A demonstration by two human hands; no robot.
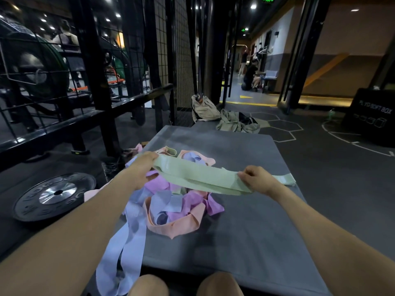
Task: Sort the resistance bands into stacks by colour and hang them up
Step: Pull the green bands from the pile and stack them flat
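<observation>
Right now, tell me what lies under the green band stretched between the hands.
Under the green band sits a tangled pile: pink bands, lavender bands and peach bands on the grey mat. Whatever lies directly beneath the band is covered.

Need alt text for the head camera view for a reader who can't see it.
Both hands hold a pale green resistance band stretched above a grey mat, left hand at one end, right hand nearer the other. Under it lies a tangled pile of bands in pink, lilac and peach.
</observation>
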